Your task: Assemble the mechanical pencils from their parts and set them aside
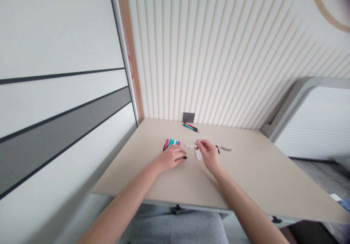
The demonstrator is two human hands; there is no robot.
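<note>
My left hand (pixel 172 157) is closed on a small black pen part (pixel 184 158) over the desk. Just behind it lies a row of pink, teal and white pen barrels (pixel 172 142), partly covered by the fingers. My right hand (pixel 208 154) pinches a thin white refill (pixel 202 139), held at a slant. Below those fingertips several white refills (pixel 198 154) lie side by side. Small clear pieces (pixel 189 146) sit between the two hands. Right of my right hand are a black piece (pixel 217 149) and a row of small dark springs (pixel 226 148).
Two assembled pens, one red and black, one teal and black (pixel 190 128), lie at the back of the beige desk (pixel 164 185). A dark wall socket (pixel 188 117) is behind them. A white cabinet stands at the left, a grey-white headboard at the right.
</note>
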